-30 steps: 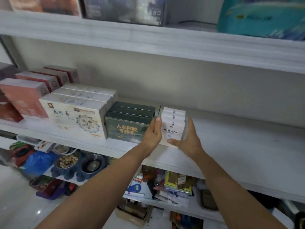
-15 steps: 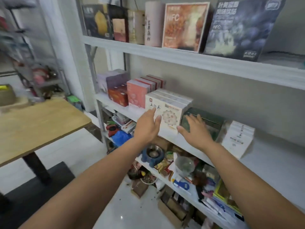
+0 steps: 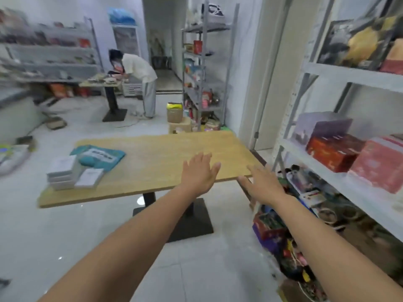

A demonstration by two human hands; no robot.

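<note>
My left hand (image 3: 199, 172) and my right hand (image 3: 265, 185) are stretched out in front of me with straight fingers, and neither holds anything. Both hover near the right front corner of a wooden table (image 3: 165, 158). On the table's left part stands a stack of white boxes (image 3: 63, 172), with one more white box (image 3: 89, 178) lying beside it. A teal bag (image 3: 99, 156) lies behind them. The white shelf (image 3: 340, 182) with red and pink boxes (image 3: 378, 163) is at my right.
A black pedestal base (image 3: 192, 221) carries the table on a white tiled floor. Clutter fills the shelf's bottom level (image 3: 281, 243). A person (image 3: 139, 81) bends over a second table at the back. A metal rack (image 3: 205, 70) stands beyond the wooden table.
My hands let go of the small white boxes on the shelf and drew back empty. The view swung left, from the shelf to the wooden table and the room.
</note>
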